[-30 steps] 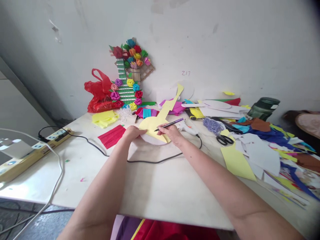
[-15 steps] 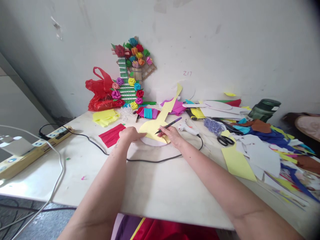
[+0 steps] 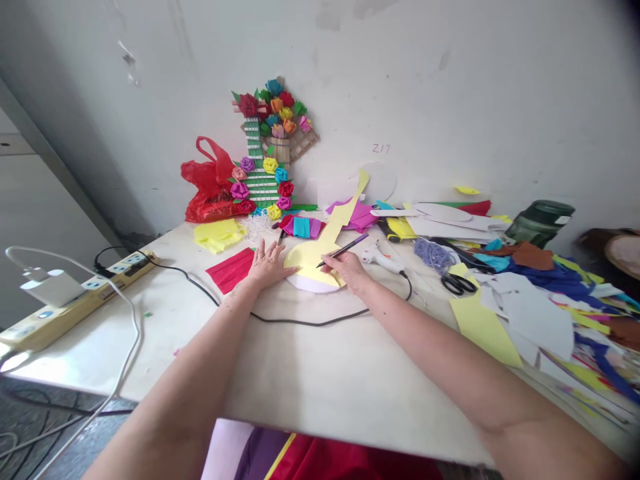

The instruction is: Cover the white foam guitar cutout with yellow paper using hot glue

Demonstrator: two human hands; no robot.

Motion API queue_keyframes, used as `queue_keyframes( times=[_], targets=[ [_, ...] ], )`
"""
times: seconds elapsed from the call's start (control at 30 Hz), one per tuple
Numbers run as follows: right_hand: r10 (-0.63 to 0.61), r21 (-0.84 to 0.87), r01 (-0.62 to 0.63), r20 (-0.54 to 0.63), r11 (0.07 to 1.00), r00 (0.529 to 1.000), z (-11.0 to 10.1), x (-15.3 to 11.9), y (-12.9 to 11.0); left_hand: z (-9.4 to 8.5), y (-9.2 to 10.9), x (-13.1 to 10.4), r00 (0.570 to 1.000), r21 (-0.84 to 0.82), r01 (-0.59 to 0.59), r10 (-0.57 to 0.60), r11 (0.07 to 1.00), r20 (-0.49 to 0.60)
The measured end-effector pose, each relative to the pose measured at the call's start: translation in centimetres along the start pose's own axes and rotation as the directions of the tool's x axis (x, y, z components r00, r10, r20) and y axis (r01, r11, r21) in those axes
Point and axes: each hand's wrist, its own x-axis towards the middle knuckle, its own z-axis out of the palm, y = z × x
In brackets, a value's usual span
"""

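My right hand [image 3: 347, 270] is closed round a dark pen [image 3: 345, 249], its tip pointing down at the yellow paper [image 3: 305, 257]. That paper has a rounded bottom and a long, stepped neck slanting up to the right. A white disc-like sheet [image 3: 313, 285] shows beneath its lower edge. My left hand [image 3: 267, 265] lies with fingers spread, its thumb touching the yellow paper's left edge. A piece of red crepe paper [image 3: 230, 270] is beside it, partly behind the hand. Right of the pen rests a white glue gun [image 3: 384, 257].
The glue gun's black cord [image 3: 310, 324] loops across the table in front of my hands to a power strip [image 3: 70, 297]. Black scissors [image 3: 459, 285], purple yarn [image 3: 433, 255] and paper scraps [image 3: 535, 313] lie right. A flower-decorated craft [image 3: 263, 177] stands behind.
My left hand's fingers have spread out from a more bunched position near the paper's edge. The pen stays in my right hand over the yellow paper. The view has shifted slightly left.
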Motion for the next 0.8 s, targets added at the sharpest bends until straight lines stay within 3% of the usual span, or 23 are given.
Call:
queue_keyframes(
  times=[0.1, 0.2, 0.37, 0.57, 0.8],
  targets=[
    [-0.044, -0.078, 0.044, 0.001, 0.996, 0.999, 0.9, 0.2, -1.0, 0.1, -0.1, -0.1, 1.0, -0.037, 0.019, -0.019, 0.999, 0.002],
    [-0.058, -0.119, 0.067, 0.079, 0.991, 0.995, 1.9, 0.7, -1.5, -0.2, 0.1, -0.2, 0.999, -0.048, 0.023, -0.022, 0.999, 0.027],
    [0.017, -0.12, 0.01, 0.221, 0.993, 0.975, 2.9, 1.8, -0.3, -0.5, 0.2, -0.2, 0.995, -0.052, 0.046, -0.041, 0.998, 0.091],
    [0.029, -0.067, -0.017, 0.187, 0.998, 0.982, 2.6, 2.1, 1.7, -1.3, 0.3, 0.3, 0.965, -0.029, 0.06, -0.051, 0.998, 0.258],
    [0.005, -0.053, 0.004, 0.174, 0.999, 0.985, 2.6, 1.7, 1.7, -2.1, -0.1, 1.0, 0.921, -0.02, 0.014, -0.005, 1.0, 0.39]
  ],
)
